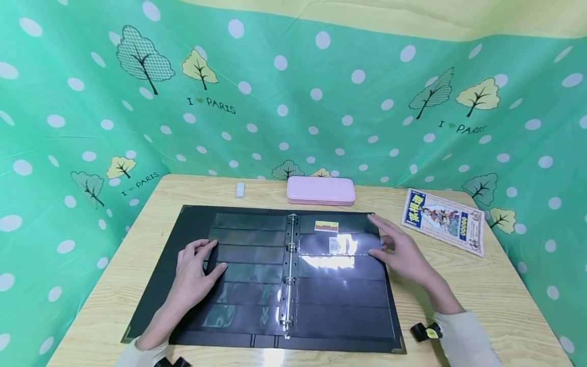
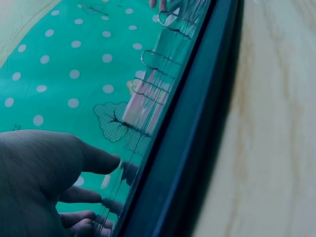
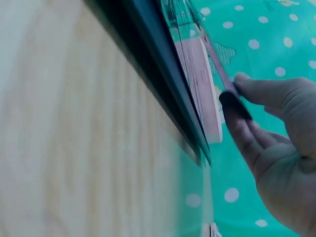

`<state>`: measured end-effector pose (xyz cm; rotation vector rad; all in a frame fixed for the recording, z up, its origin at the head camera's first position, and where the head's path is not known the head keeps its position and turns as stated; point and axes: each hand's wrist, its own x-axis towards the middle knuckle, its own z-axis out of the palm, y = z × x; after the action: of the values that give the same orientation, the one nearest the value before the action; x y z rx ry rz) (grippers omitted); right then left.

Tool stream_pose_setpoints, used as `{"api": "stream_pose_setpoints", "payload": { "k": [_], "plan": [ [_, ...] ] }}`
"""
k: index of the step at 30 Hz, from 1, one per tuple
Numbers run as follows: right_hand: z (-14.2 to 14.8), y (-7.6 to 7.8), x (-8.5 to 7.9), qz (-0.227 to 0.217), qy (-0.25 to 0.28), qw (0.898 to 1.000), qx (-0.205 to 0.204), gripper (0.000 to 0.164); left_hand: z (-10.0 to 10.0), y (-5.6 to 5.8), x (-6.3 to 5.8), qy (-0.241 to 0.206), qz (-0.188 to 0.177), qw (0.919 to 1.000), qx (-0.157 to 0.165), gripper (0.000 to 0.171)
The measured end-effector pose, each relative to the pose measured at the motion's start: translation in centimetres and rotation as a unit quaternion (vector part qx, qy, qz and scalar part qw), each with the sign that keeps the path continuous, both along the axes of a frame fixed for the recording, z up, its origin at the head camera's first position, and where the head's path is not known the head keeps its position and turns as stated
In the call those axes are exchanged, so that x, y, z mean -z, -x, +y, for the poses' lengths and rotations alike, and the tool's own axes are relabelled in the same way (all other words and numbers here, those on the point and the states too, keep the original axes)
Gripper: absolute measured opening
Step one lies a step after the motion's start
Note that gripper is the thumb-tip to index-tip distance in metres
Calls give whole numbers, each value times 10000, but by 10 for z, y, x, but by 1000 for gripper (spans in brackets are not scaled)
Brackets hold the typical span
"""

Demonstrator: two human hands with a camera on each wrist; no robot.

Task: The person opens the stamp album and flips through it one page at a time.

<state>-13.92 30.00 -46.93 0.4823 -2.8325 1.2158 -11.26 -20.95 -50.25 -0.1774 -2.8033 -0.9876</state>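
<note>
A black ring binder (image 1: 156, 285) lies spread on the table, its metal rings (image 1: 289, 280) down the middle. Dark sleeve pages with clear horizontal pockets fill both sides. In the right page (image 1: 339, 293) sit a small yellow and red stamp (image 1: 326, 226) and a pale grey one (image 1: 336, 245) under glare. My right hand (image 1: 405, 255) pinches the outer edge of that page between thumb and fingers; the right wrist view shows the page edge (image 3: 217, 59) raised off the cover. My left hand (image 1: 194, 278) rests at the left page (image 1: 249, 278), fingers spread, fingertips at its surface.
Behind the binder stand a pink case (image 1: 321, 190) and a small white block (image 1: 240, 190). At the right back lies a colourful printed packet (image 1: 443, 220). A green dotted cloth (image 1: 293, 102) hangs around the wooden table (image 1: 472, 295).
</note>
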Motion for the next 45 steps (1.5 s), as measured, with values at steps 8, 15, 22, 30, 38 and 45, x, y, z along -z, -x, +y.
{"api": "stream_pose_setpoints", "payload": {
  "k": [8,15,22,30,38,45],
  "plan": [
    [16,0,-13,-952,1357,9861,122,91,0,-1,0,-20,-74,10000,-12,64],
    [27,-6,-25,-1040,1487,9828,-345,82,-1,0,-3,-26,-112,9999,55,63],
    [27,-13,-38,-945,1614,9798,-708,84,-2,0,-10,-157,-559,9983,60,63],
    [3,-26,-59,-898,1341,9855,-523,83,-2,-2,-14,-102,-618,9980,25,63],
    [-16,-30,-60,-428,470,9969,459,74,1,-2,-18,-65,-632,9980,13,63],
    [-26,-39,-69,-402,1265,9896,553,60,15,-6,-30,-176,-511,9984,164,62]
  ]
}}
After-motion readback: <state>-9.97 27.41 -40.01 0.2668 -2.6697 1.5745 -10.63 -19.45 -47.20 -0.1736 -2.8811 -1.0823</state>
